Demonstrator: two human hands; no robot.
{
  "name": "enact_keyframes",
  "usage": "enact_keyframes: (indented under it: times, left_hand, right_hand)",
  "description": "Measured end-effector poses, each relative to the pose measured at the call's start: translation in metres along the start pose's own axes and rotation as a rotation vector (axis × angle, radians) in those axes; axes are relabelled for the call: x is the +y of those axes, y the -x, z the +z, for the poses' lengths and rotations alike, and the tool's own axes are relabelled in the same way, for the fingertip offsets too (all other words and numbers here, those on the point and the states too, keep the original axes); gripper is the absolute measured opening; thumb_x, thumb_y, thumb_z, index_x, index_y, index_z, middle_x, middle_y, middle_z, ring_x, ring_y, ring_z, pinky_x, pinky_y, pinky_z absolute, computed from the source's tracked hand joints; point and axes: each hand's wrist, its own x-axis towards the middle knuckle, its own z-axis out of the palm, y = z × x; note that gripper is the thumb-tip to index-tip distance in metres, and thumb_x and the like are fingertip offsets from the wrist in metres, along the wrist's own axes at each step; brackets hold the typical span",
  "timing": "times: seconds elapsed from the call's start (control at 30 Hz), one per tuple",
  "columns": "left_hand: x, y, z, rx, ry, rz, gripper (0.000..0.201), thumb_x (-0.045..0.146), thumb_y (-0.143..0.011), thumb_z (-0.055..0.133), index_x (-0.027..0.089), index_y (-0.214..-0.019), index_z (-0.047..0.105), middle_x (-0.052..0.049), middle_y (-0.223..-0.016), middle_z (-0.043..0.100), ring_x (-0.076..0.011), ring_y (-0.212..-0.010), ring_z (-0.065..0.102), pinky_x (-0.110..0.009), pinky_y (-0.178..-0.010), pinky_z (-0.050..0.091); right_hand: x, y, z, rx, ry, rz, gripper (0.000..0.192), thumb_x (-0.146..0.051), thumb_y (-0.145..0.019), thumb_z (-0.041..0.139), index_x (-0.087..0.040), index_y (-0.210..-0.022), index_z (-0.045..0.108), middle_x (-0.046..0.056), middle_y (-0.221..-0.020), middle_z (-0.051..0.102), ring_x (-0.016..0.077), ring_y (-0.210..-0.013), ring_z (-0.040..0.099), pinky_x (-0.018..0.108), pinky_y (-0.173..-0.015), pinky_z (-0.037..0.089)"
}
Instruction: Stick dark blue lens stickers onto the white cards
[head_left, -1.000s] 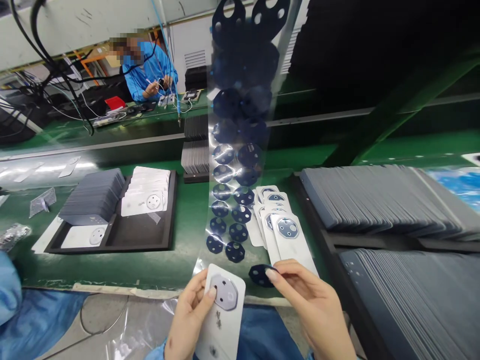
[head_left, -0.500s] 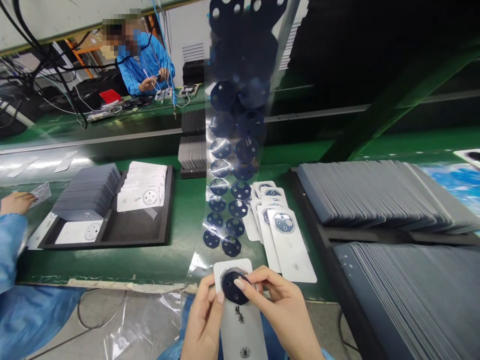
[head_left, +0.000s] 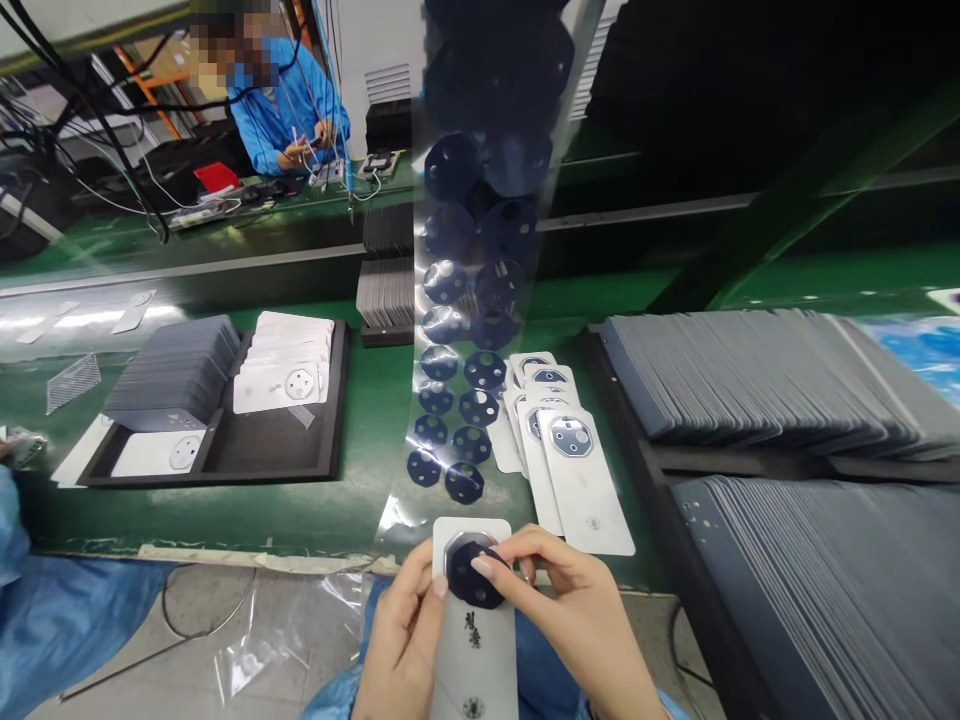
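My left hand [head_left: 401, 640] holds a white phone back cover [head_left: 472, 650] upright at the bottom centre, thumb against its left edge. My right hand [head_left: 577, 625] presses a dark blue octagonal film [head_left: 469, 575] with round holes onto the cover's camera area, fingertips on the film. A clear strip [head_left: 465, 400] carrying several more dark films hangs down from above to the green bench just beyond my hands. A fanned stack of white covers [head_left: 577, 480] with camera rings lies right of the strip.
A black tray [head_left: 225, 460] at the left holds white covers and a grey stack. Long rows of grey covers [head_left: 787, 390] fill trays at the right. A person in blue [head_left: 289, 120] works at the far bench. Blue sleeve at left edge.
A second ago my right hand held the dark film beside the cover; it now sits on the camera area under my fingers. The hand at the left edge has drawn back.
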Motion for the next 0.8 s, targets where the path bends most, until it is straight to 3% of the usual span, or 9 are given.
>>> enact_keyframes:
  times: [0.17,0.37,0.57,0.8]
  left_hand:
    - [0.0031,-0.0015,-0.0009,0.004,-0.053,0.005,0.047,0.050,-0.098,0.051,0.022,-0.132,0.064,-0.009,-0.111,0.076,-0.0216,-0.084,0.070,-0.026,-0.075,0.056]
    - [0.0042,-0.0033,0.0015,-0.037,-0.025,-0.014,0.047,0.051,-0.098,0.050,0.021,-0.131,0.064,-0.008,-0.096,0.077,-0.0173,-0.068,0.066,-0.022,-0.060,0.051]
    - [0.0079,-0.0050,0.0033,-0.008,-0.010,-0.033,0.047,0.053,-0.096,0.053,0.022,-0.129,0.066,-0.008,-0.093,0.077,-0.0177,-0.065,0.066,-0.023,-0.059,0.052]
    - [0.0022,-0.0066,0.0015,0.014,-0.031,-0.035,0.044,0.047,-0.098,0.053,0.023,-0.133,0.063,-0.009,-0.115,0.076,-0.0241,-0.101,0.070,-0.026,-0.085,0.054]
  right_hand:
    - [-0.0023,-0.0003,0.0004,0.036,0.022,-0.015,0.016,-0.038,-0.071,0.079,-0.025,-0.063,0.073,0.000,-0.060,0.061,0.0141,-0.056,0.048,0.026,-0.055,0.042]
    - [-0.0026,-0.0018,-0.0003,0.043,0.036,0.001,0.017,-0.039,-0.070,0.078,-0.025,-0.061,0.073,-0.001,-0.058,0.060,0.0140,-0.055,0.047,0.026,-0.054,0.042]
    - [-0.0041,-0.0046,0.0000,0.045,0.023,0.021,0.020,-0.041,-0.069,0.078,-0.024,-0.061,0.072,-0.001,-0.057,0.056,0.0145,-0.054,0.047,0.027,-0.054,0.042]
    - [-0.0010,-0.0052,-0.0007,0.042,0.028,0.045,0.021,-0.042,-0.071,0.079,-0.024,-0.062,0.071,-0.002,-0.058,0.057,0.0151,-0.056,0.047,0.028,-0.056,0.042]
